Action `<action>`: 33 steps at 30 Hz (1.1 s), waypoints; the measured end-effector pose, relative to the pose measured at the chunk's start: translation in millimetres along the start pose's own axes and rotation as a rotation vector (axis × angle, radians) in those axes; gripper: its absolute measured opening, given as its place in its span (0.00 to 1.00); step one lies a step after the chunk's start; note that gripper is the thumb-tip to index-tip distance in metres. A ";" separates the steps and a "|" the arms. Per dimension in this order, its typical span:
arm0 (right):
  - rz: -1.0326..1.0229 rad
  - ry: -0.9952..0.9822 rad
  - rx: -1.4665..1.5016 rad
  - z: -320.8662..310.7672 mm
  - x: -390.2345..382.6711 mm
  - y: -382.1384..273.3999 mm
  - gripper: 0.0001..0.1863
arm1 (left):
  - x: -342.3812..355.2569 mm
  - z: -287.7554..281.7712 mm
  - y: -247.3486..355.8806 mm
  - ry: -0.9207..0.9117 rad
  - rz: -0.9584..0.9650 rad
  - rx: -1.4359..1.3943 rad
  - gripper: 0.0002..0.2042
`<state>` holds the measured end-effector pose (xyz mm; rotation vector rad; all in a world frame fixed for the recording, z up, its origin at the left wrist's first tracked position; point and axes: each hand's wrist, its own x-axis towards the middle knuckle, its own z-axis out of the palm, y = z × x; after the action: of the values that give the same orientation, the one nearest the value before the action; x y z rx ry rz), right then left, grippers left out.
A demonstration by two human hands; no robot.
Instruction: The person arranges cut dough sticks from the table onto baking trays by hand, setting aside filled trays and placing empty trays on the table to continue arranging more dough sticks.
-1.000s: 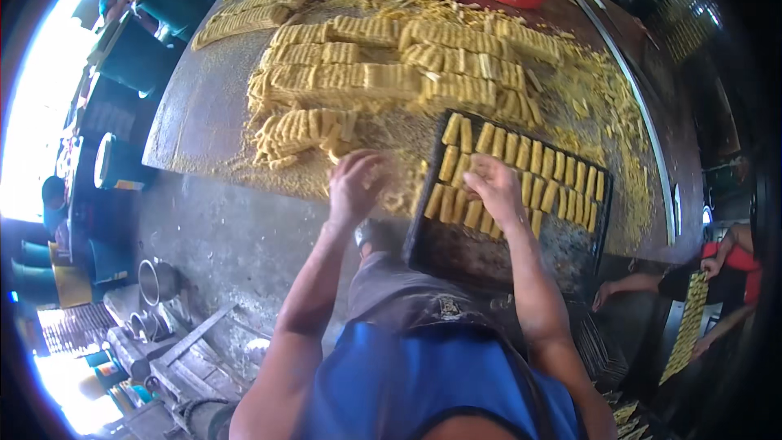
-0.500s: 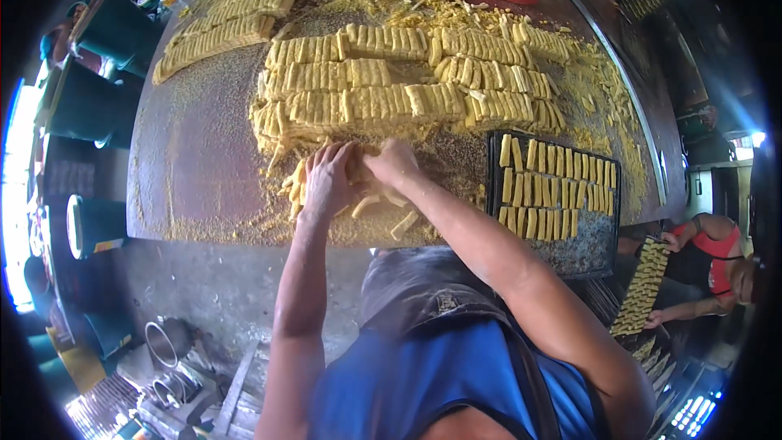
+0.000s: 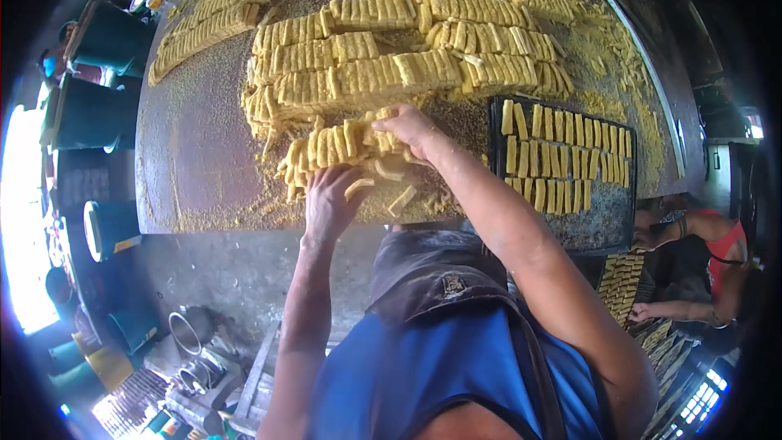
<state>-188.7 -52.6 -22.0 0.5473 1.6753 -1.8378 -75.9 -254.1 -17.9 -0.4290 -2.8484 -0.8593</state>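
Note:
A short row of yellow dough-like sticks (image 3: 327,147) lies near the table's front edge, between my hands. My left hand (image 3: 328,193) is at the row's near side, its bent fingers pressed against the sticks and partly hidden by them. At the right end, my right hand (image 3: 407,130) grips the sticks with the thumb on top; its other fingers are mostly out of sight. A few loose sticks (image 3: 401,201) lie on the tabletop by my hands. Just beyond, long stacked rows of the same sticks (image 3: 366,85) stand side by side.
A dark baking tray (image 3: 607,228) to the right carries spaced rows of sticks. More stacked sticks (image 3: 208,28) stand at the far left. Crumbs cover much of the brown table (image 3: 187,155). At the lower right, a co-worker in red (image 3: 721,248) reaches toward another loaded tray (image 3: 621,283).
My left hand has come off the top of the sticks to their near side, uncovering the row. My right hand has shifted up and right. The co-worker's tray is lower, and the view has shifted.

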 end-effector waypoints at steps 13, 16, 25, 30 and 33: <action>-0.162 0.420 -0.637 -354.9 -205.7 49.1 0.40 | 34.0 96.8 200.9 -0.237 -0.505 -1.107 0.21; -0.054 0.427 -0.657 -414.3 -243.8 77.7 0.40 | 68.0 156.3 298.1 -0.609 -0.454 -1.154 0.21; -0.173 0.750 -0.827 -444.2 -256.2 122.0 0.34 | 41.3 245.4 398.7 -0.456 0.599 -0.021 0.11; -0.186 0.863 -0.803 -451.9 -266.8 124.2 0.25 | 31.8 256.4 392.6 -0.247 0.652 -0.195 0.14; -0.159 0.880 -0.762 -455.1 -266.3 122.3 0.26 | 37.6 262.9 392.9 -0.243 0.638 -0.212 0.14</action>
<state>51.6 431.7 3.7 0.9544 2.8454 -0.8922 -3.0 214.5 -23.4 -1.4521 -2.5343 -1.0116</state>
